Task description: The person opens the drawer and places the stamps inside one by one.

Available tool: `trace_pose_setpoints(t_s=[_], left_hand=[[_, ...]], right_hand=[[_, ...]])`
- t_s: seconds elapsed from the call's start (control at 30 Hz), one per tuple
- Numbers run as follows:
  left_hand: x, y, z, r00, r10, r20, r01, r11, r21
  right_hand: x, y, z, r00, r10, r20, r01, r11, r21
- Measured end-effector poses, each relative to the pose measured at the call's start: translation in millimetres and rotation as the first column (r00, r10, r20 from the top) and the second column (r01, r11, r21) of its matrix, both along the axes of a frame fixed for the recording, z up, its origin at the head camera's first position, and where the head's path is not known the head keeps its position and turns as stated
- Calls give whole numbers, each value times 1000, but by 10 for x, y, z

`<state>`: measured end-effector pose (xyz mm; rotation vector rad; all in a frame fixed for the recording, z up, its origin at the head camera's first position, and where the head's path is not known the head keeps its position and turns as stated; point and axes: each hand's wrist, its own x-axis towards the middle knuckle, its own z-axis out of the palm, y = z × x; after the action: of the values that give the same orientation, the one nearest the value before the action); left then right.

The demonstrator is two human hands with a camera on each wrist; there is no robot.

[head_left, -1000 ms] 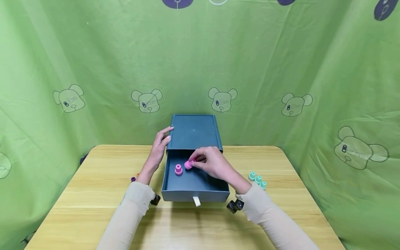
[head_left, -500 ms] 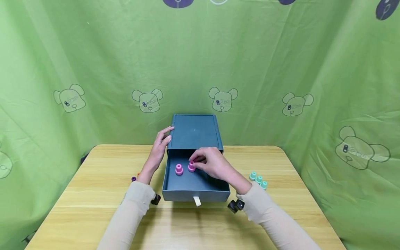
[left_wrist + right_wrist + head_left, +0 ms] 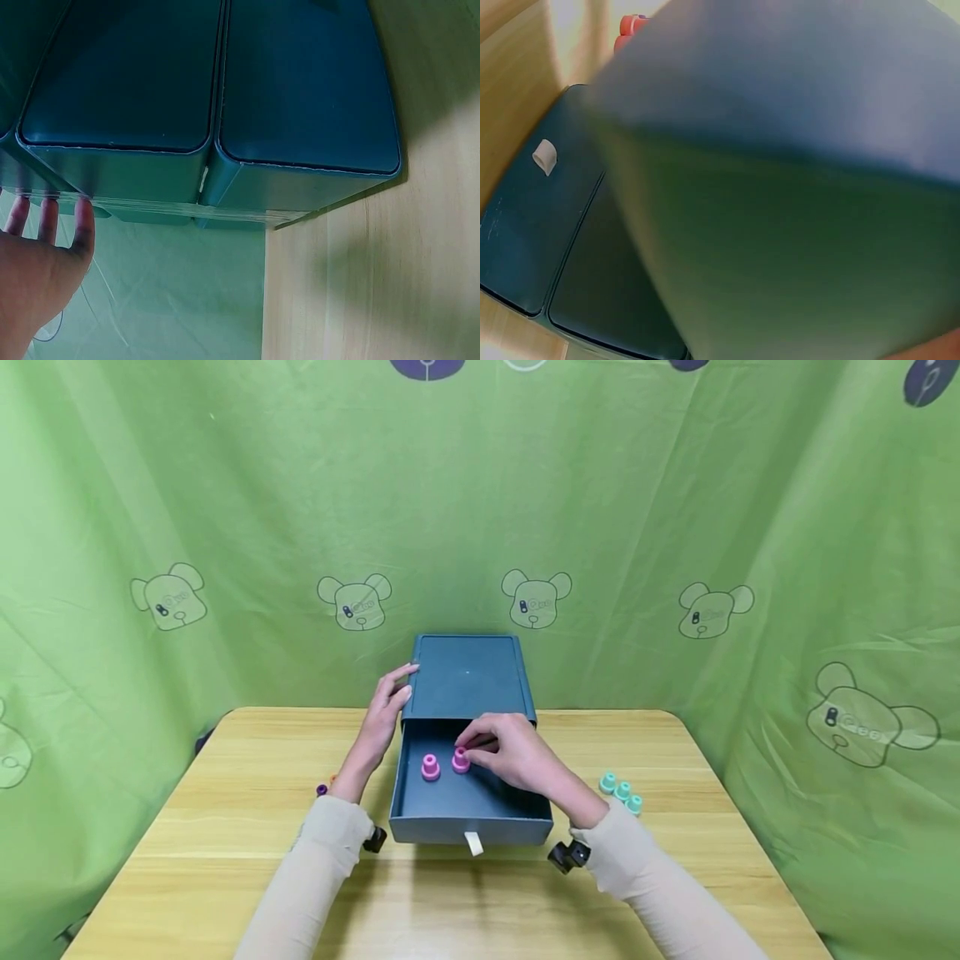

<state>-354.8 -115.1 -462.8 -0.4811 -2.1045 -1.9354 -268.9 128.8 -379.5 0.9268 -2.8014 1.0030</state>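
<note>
Drawer of a dark blue-green, box-shaped plastic cabinet (image 3: 467, 672) in use on a pale wood-grain table (image 3: 195, 827). The right hand (image 3: 516, 756) reaches down into the pulled-out blue-grey rectangular drawer (image 3: 471, 832), its thumb and forefinger bent in a pinch on a pink, stepped, hollow-topped peg (image 3: 461, 762); holding it by the narrow upper part presumably leaves the broad base free to sit level on the drawer floor, where it stands upright. Just beside it, a matching pink peg (image 3: 431, 768) also stands base-down, the wider end probably giving stability. The left hand (image 3: 381, 718) holds nothing, its fingers extended and spread, fingertips touching the cabinet's left side, apparently to steady the body. A white strap-like pull tab (image 3: 473, 843) hangs from the drawer's front, likely for gripping. Outside, three turquoise pegs (image 3: 622, 792) stand clustered to the right, seemingly grouped by colour; near the left forearm, a small purple piece (image 3: 322, 790) and an orange piece (image 3: 333, 779) are partly hidden.
</note>
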Motion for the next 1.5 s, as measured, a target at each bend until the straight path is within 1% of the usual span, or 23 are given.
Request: trace_pose_setpoints(t_s=[0.2,0.47,0.63,0.77,0.93,1.1,1.33,1.5], left_hand=[[-2,5,-11,1000,3,-3,-3,1000,1],[1,1,-6,1000,-2,-13,2,1000,6],[4,2,-2,1000,-1,-14,1,1000,6],[1,4,-1,1000,-1,-11,1,1000,13],[-7,11,15,1000,-3,12,3,1000,8],[-7,19,37,999,-9,37,9,1000,2],[13,14,18,1000,0,16,0,1000,8],[13,12,8,1000,-1,1,1,1000,10]], right_hand=[[65,71,75,1000,-1,24,2,999,-43],[138,328,152,1000,-18,8,19,989,-149],[186,564,158,997,-70,-26,64,981,-184],[208,779,132,992,-124,-27,116,971,-211],[229,1052,65,980,-196,-23,186,957,-222],[256,1299,-27,968,-251,12,247,940,-235],[284,1598,-249,951,-304,64,309,912,-269],[302,1822,-434,935,-345,85,354,888,-294]])
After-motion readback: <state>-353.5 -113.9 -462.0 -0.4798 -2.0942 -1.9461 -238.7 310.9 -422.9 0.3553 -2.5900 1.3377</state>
